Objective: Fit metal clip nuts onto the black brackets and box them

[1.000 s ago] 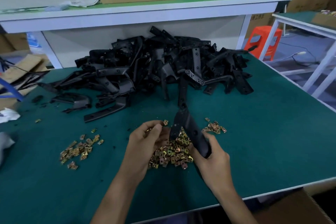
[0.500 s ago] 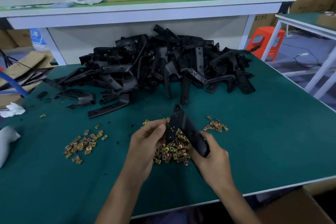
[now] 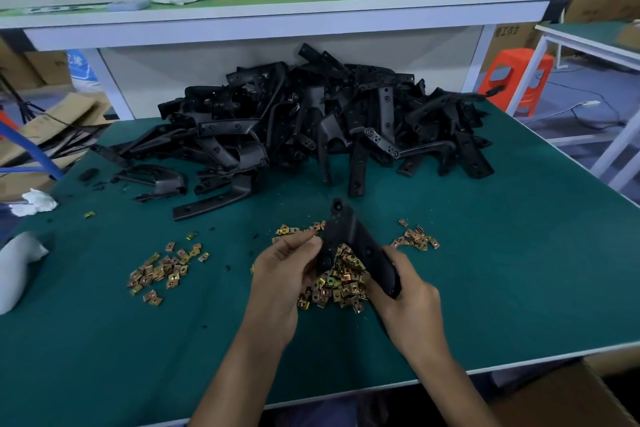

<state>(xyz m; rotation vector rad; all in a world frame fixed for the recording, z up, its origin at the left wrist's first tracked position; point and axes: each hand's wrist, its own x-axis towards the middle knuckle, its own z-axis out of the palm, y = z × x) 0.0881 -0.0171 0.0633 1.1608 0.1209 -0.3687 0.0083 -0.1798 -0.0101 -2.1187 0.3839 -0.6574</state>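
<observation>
Clenched round the near end of the black bracket (image 3: pixel 349 236), my right hand (image 3: pixel 408 298) holds it tilted above the clip nuts (image 3: pixel 341 284) — my left hand (image 3: pixel 287 267) pinches its left edge — bracket heap (image 3: pixel 311 125) farther back on the green table (image 3: pixel 485 253)

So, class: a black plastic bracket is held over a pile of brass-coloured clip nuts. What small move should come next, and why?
The right hand grips the black plastic bracket by its lower end; the left hand pinches its side edge, above the pile of brass-coloured clip nuts. So probably: press a nut onto that edge with the left thumb, if one is hidden there.
</observation>
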